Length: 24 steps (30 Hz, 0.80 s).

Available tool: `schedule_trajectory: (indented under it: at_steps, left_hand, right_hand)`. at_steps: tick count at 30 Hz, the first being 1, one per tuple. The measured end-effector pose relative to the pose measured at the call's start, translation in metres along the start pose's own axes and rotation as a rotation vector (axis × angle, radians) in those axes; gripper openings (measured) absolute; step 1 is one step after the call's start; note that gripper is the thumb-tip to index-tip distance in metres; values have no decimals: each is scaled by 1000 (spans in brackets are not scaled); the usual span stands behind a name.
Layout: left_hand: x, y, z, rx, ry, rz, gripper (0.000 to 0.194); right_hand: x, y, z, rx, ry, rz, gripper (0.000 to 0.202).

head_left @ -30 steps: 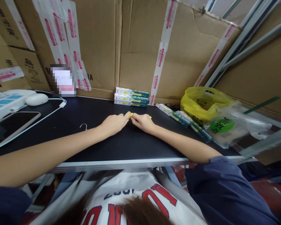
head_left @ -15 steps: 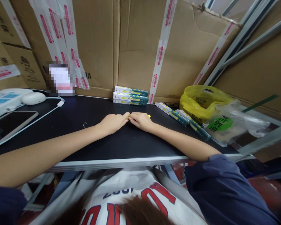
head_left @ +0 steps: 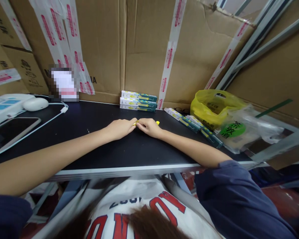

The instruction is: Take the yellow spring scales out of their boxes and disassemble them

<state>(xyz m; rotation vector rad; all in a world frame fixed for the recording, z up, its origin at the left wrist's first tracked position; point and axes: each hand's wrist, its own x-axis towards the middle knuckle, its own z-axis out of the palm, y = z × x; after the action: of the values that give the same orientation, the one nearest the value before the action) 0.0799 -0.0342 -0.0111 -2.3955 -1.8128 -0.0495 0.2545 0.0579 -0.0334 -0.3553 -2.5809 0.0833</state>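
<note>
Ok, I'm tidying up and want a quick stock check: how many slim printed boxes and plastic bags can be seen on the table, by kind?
Stacked slim boxes: 3
Loose slim boxes at the right: 2
Yellow bag: 1
Clear bag with a green label: 1
Total: 7

I am seeing bright yellow on the small piece (head_left: pixel 135 124) that I am holding, and plain black is covering the table (head_left: pixel 109 152), its front edge showing silvery white. The stacked boxes (head_left: pixel 138 103) are displaying white and dark green with yellow prints, and the loose boxes (head_left: pixel 183 120) are repeating that pattern. Red-pink patches are dotting the whitish tape (head_left: pixel 169 58) on the brown cardboard (head_left: pixel 147 43). The carrier bag (head_left: pixel 201 106) is glowing yellow; the clear bag (head_left: pixel 233 132) is bearing a green oval with black characters. My shirt (head_left: pixel 137 189) is showing red, dark-edged letters on white, and my sleeves (head_left: pixel 239 196) are showing navy
</note>
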Motion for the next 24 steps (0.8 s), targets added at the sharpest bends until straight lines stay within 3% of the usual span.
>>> schedule_trajectory:
  at_steps: [4,6,9,15,20,24]
  left_hand:
    - [-3,-9,6,175,82,-138,33]
    - [-5,-13,9,192,109,-133,35]
    - [-5,-14,12,149,118,-85,34]
    - [-4,-13,13,115,118,-65,30]
    - [-6,-18,11,67,115,-50,29]
    - [-7,-18,7,12,83,-55,30]
  right_hand:
    - [-2,-16,-4,-138,-50,-46,35]
    - [-3,-23,-4,-103,-59,-40,37]
    - [-3,-24,-3,32,-2,89,38]
    - [2,-6,-1,399,167,397,41]
    - [27,21,7,630,97,573,23]
    - [61,33,18,582,3,576,18]
